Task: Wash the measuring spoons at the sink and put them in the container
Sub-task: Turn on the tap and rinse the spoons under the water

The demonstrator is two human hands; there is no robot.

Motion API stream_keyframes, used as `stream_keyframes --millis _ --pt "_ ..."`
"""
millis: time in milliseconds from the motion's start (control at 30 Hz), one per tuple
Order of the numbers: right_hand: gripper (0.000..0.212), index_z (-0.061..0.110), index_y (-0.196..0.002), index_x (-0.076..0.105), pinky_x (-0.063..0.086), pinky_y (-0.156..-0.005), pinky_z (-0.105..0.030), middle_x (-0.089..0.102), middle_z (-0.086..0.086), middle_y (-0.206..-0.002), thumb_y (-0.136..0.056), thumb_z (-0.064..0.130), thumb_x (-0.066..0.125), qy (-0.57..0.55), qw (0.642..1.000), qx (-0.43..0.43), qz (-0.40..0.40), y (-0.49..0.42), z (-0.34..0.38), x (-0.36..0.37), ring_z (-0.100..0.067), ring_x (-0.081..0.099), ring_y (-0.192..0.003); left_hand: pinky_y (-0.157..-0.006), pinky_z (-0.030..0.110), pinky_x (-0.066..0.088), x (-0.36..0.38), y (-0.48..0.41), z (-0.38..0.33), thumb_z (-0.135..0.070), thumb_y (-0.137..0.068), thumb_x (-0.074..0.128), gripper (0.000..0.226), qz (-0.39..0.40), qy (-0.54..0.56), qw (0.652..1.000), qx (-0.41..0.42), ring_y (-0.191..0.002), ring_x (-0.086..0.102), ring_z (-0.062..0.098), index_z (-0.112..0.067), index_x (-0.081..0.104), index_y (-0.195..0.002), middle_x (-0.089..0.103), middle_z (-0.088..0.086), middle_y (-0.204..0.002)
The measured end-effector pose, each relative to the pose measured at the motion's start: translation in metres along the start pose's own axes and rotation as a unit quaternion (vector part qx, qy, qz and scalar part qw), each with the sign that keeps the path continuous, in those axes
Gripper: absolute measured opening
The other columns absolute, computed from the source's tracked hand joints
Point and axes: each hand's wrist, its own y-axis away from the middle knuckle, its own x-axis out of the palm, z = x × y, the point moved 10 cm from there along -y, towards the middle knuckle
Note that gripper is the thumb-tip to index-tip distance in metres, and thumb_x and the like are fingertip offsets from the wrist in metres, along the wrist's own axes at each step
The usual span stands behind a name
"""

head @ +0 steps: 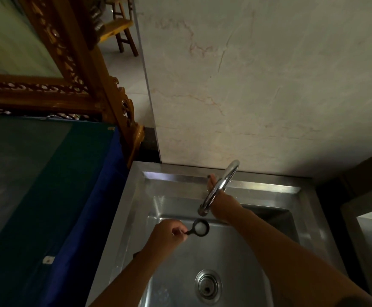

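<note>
Marble wall (pixel 258 85) fills the upper part of your view, and below it the steel sink (pixel 136 196) takes the lower middle, with a blue cloth (pixel 87 218) on the surface at its left side. The drain (pixel 207 286) sits low in the basin, and it looks dry around it, so I judge the water is not running yet or only just starting. The curved chrome faucet (pixel 219 187) bends over the basin from the back rim. Your right hand (pixel 218 196) reaches behind this faucet, probably to the tap handle, but the pipe hides the fingers, so I cannot tell if they are closed on something or spread. Your left hand (pixel 169 234) pinches the thin handle of a black measuring spoon (pixel 200 228) between thumb and fingers, and it holds the bowl directly under the spout, bowl upward, so the stream will fall into it. Something white lies inside the bowl; it may be residue or foam. No container is visible from here.
</note>
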Motion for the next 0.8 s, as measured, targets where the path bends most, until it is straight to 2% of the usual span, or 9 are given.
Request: stream_keyframes --millis 100,233,333,500,567,600,667,733,800 --pt "0.063 0.001 -0.149 0.014 0.037 -0.113 -0.048 0.005 -0.018 -0.161 -0.096 0.01 0.046 0.007 1.0 -0.008 0.009 -0.005 0.002 0.0 -0.037 0.027 -0.143 -0.059 0.002 0.042 -0.001 -0.001 0.001 -0.014 -0.075 0.071 0.015 0.003 0.01 1.0 -0.006 -0.067 0.058 -0.003 -0.018 0.076 -0.089 0.069 -0.006 -0.076" --pt "0.065 0.002 -0.15 0.012 0.038 -0.111 -0.048 0.006 -0.016 -0.161 -0.096 0.009 0.047 0.002 1.0 -0.003 0.013 -0.007 0.003 -0.003 -0.037 0.032 -0.141 -0.06 0.003 0.042 -0.001 -0.002 0.001 -0.013 -0.076 0.07 0.016 0.0 0.008 1.0 -0.005 -0.073 0.062 0.003 -0.017 0.076 -0.091 0.074 0.0 -0.084" --pt "0.064 0.001 -0.15 0.012 0.036 -0.113 -0.047 0.008 -0.017 -0.16 -0.096 0.01 0.047 0.007 1.0 0.001 0.021 -0.008 0.003 -0.003 -0.036 0.029 -0.142 -0.063 0.006 0.042 0.0 -0.002 0.002 -0.013 -0.078 0.069 0.016 0.002 -0.001 1.0 0.003 -0.079 0.065 0.009 -0.016 0.076 -0.092 0.075 0.003 -0.087" --pt "0.051 0.001 -0.145 0.031 0.032 -0.115 -0.046 0.019 -0.018 -0.158 -0.098 0.013 0.045 0.059 0.998 -0.006 0.035 -0.008 0.004 -0.002 -0.033 0.025 -0.144 -0.072 0.021 0.051 0.0 0.0 0.003 -0.013 -0.077 0.07 0.015 0.0 0.002 1.0 0.002 -0.082 0.068 0.015 -0.016 0.076 -0.09 0.075 0.005 -0.087" --pt "0.05 0.0 -0.144 0.033 0.032 -0.116 -0.045 0.018 -0.019 -0.158 -0.098 0.014 0.046 0.062 0.998 -0.017 0.029 -0.004 0.006 -0.004 -0.031 0.022 -0.145 -0.066 0.013 0.047 0.001 -0.001 0.004 -0.013 -0.077 0.07 0.014 -0.002 0.007 1.0 0.001 -0.078 0.066 0.012 -0.017 0.076 -0.089 0.074 0.004 -0.085" --pt "0.054 0.001 -0.146 0.028 0.031 -0.116 -0.044 0.015 -0.017 -0.16 -0.097 0.012 0.047 0.035 0.999 -0.016 0.014 -0.002 0.008 -0.007 -0.03 0.021 -0.146 -0.062 0.007 0.043 0.001 -0.001 0.003 -0.013 -0.076 0.07 0.013 -0.005 0.008 1.0 0.002 -0.074 0.065 0.008 -0.018 0.076 -0.087 0.074 0.003 -0.083" --pt "0.061 0.004 -0.149 0.021 0.029 -0.118 -0.04 0.01 -0.015 -0.162 -0.096 0.01 0.049 -0.005 1.0 -0.023 -0.02 0.007 0.012 -0.012 -0.027 0.022 -0.146 -0.057 0.005 0.042 0.001 -0.002 0.003 -0.014 -0.076 0.069 0.012 -0.01 0.009 1.0 -0.003 -0.068 0.061 0.004 -0.021 0.076 -0.083 0.074 0.001 -0.079" --pt "0.056 0.005 -0.145 0.031 0.036 -0.111 -0.033 0.017 -0.014 -0.159 -0.094 0.011 0.053 -0.033 0.998 -0.024 -0.053 0.018 0.015 -0.01 -0.025 0.033 -0.141 -0.056 0.006 0.042 0.0 -0.002 0.003 -0.014 -0.076 0.068 0.012 -0.012 0.009 1.0 -0.006 -0.066 0.061 0.003 -0.022 0.075 -0.081 0.073 0.0 -0.076" --pt "0.047 0.012 -0.139 0.04 0.051 -0.092 -0.026 0.044 -0.014 -0.144 -0.094 0.011 0.054 -0.171 0.982 0.052 -0.058 0.029 0.003 -0.002 -0.017 0.059 -0.113 -0.055 0.005 0.042 -0.002 -0.002 0.001 -0.012 -0.077 0.068 0.013 -0.016 0.01 1.0 -0.003 -0.064 0.059 0.002 -0.02 0.075 -0.083 0.07 -0.002 -0.074"
